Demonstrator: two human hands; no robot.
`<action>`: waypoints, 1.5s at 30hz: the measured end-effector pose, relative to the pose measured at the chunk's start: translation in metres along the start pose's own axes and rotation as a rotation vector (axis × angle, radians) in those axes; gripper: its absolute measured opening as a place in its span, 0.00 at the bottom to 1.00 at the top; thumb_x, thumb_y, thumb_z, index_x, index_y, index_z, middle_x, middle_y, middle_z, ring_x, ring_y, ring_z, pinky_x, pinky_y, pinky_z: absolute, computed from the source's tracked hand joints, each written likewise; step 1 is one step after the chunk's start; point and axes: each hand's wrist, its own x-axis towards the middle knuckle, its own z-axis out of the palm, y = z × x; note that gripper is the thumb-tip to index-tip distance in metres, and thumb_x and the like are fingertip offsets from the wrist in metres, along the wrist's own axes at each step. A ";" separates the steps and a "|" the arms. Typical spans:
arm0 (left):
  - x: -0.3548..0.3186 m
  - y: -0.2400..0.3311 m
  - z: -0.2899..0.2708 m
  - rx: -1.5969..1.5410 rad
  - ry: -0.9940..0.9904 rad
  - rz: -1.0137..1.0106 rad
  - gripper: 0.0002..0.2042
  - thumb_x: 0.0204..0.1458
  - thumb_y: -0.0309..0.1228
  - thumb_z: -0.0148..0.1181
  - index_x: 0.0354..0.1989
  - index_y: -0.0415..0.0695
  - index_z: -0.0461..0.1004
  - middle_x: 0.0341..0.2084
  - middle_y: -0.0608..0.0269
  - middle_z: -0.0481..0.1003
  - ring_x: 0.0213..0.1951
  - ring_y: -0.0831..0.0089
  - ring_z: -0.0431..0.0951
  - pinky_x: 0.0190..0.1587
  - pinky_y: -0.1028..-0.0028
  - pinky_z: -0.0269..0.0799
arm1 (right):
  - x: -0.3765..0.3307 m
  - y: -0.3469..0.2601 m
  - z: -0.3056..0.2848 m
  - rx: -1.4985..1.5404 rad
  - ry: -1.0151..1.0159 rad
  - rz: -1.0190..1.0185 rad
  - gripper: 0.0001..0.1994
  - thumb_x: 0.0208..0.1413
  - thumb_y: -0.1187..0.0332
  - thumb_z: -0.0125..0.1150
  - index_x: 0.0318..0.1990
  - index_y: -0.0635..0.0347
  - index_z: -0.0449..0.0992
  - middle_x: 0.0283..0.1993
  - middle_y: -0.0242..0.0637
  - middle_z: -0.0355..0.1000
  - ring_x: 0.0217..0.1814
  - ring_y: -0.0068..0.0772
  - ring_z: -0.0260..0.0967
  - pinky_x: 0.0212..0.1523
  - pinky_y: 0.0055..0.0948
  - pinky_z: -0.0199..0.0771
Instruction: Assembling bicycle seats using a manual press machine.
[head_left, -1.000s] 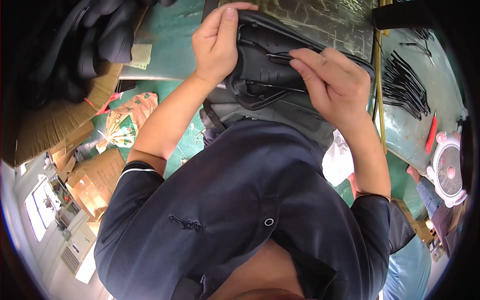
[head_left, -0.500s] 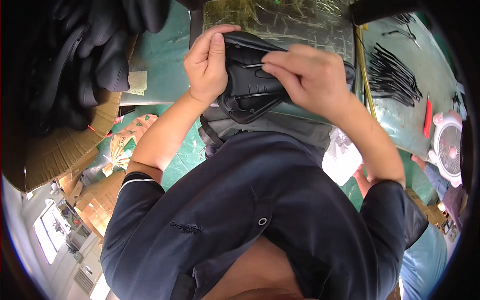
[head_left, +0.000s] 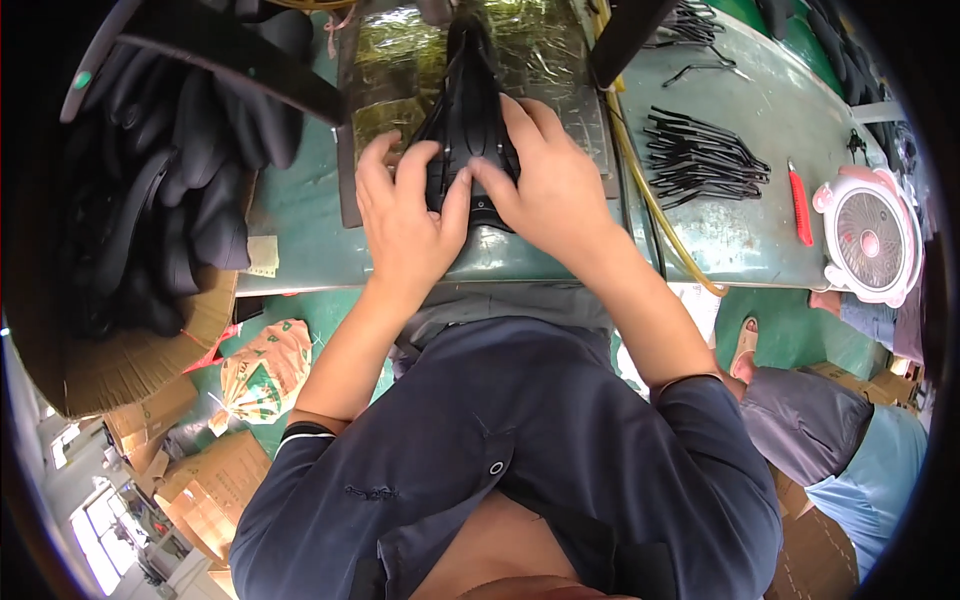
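Note:
A black bicycle saddle lies underside up on the film-covered board in front of me, its narrow nose pointing away and its wide end toward me. My left hand grips the saddle's left side, its fingers curved and its thumb on the underside. From the right, my right hand holds it with fingers along the edge and thumb bent inward, close to the other thumb. The hands cover parts of the wide end. Whether rails are fitted in the underside cannot be made out.
Black saddles fill a cardboard box at left. Dark bars stand over the board's sides. Right of it are a yellow hose, bent black rods, a red-handled tool and a fan. Another person is at lower right.
The saddle has gone from being held tilted near my body to lying on the board, nose away. My right hand has left its pinch on the underside and now grips the side.

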 end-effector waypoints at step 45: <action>0.055 0.011 -0.047 -1.398 -0.702 -0.589 0.12 0.65 0.32 0.72 0.50 0.38 0.81 0.45 0.64 0.84 0.48 0.82 0.82 0.51 0.77 0.79 | -0.055 0.090 -0.019 1.291 0.245 0.748 0.22 0.80 0.62 0.46 0.70 0.67 0.69 0.70 0.42 0.71 0.76 0.35 0.63 0.78 0.40 0.60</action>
